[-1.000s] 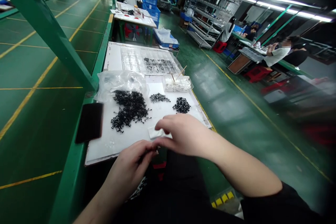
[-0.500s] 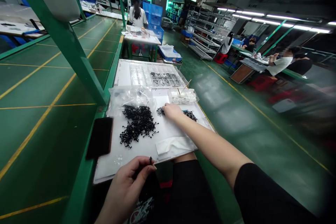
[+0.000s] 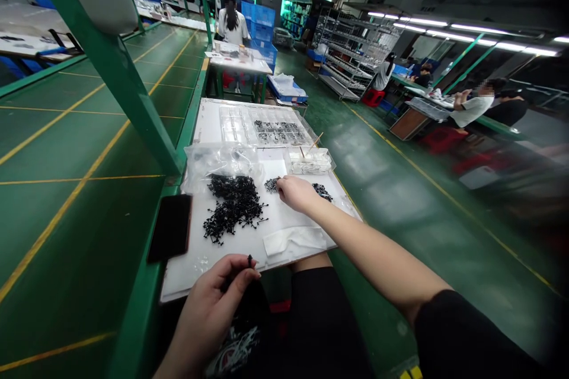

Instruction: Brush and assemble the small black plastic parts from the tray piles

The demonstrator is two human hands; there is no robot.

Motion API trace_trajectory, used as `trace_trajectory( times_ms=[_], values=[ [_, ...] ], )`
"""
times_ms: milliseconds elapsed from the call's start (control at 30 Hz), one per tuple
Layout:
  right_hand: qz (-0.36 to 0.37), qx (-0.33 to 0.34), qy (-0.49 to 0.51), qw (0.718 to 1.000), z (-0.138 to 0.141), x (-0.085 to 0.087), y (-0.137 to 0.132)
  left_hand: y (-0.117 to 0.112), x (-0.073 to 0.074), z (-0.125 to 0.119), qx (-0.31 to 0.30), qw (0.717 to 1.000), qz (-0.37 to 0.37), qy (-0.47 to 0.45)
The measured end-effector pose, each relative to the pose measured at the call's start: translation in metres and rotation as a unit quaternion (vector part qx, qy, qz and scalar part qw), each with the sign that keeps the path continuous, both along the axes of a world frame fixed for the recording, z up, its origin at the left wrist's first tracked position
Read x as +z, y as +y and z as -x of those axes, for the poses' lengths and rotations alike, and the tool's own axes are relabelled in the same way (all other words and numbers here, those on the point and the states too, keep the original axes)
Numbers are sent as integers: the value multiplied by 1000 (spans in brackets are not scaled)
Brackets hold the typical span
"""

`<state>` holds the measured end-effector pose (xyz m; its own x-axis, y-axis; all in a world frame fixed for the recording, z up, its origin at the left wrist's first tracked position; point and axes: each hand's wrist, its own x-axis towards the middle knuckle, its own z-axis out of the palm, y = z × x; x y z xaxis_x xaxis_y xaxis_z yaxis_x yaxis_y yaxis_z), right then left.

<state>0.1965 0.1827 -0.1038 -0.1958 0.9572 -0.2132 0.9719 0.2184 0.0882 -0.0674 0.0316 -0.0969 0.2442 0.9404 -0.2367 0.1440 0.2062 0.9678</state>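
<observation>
The left hand [image 3: 213,293], at the lower centre of the frame, pinches one small black part [image 3: 250,260] between thumb and index finger, the part sticking up a little above the fingertips. The right hand [image 3: 297,192], just right of the frame's centre, has its fingers bent downward and drawn close together at the right edge of one small grey pile [image 3: 271,185]; whether they grip a piece cannot be told, since the back of the hand covers them.

Three piles lie on the white board [image 3: 186,275] in the middle of the frame: the grey one, one large black pile [image 3: 233,204] to its left, and one smaller black pile [image 3: 322,191] to its right, partly behind the right wrist. The pieces in each are too many and too small to count. One folded white cloth [image 3: 293,241] lies near the board's front edge, below the right forearm. One clear plastic bag [image 3: 222,160] touches the top of the large black pile. One clear box [image 3: 311,161] with white contents and two thin sticks stands beyond the right hand. Higher up are what look like two clear compartmented trays [image 3: 280,130] side by side, the right one with dark pieces in it. One dark phone [image 3: 169,226] lies at the board's left edge.

Farther out, one person in white [image 3: 231,23] is at another table in the upper centre, beside blue crates [image 3: 260,29]; four people [image 3: 475,103] show at the upper right.
</observation>
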Motion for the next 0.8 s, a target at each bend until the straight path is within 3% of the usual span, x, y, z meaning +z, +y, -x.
trace_trajectory(
  times_ms=[167,267,333,467,633,667,700,733,767,800],
  values=[
    [46,13,9,999,3,-17,-45,-3,1,-5,-1,1000,-6,-24],
    [63,10,26,998,-1,-26,-55,-6,1,-8,-4,1000,-12,-18],
    [50,4,52,997,-6,-22,-56,-8,1,-8,-6,1000,-10,-18],
    [-28,-16,137,990,-18,11,-67,-10,6,-7,-12,1000,-19,-18],
    [-110,16,272,956,-12,65,-113,-14,17,-8,-10,999,-31,-30],
    [-127,25,326,937,-7,75,-124,-14,19,-9,-12,999,-36,-34],
    [-149,32,411,899,-1,85,-135,-15,22,-11,-15,998,-44,-37],
    [-171,36,523,834,6,94,-145,-16,24,-12,-19,998,-53,-40],
    [-188,33,644,741,11,102,-153,-16,26,-14,-28,997,-62,-43],
    [-197,18,753,627,16,110,-160,-17,27,-16,-41,996,-68,-47]
  ],
)
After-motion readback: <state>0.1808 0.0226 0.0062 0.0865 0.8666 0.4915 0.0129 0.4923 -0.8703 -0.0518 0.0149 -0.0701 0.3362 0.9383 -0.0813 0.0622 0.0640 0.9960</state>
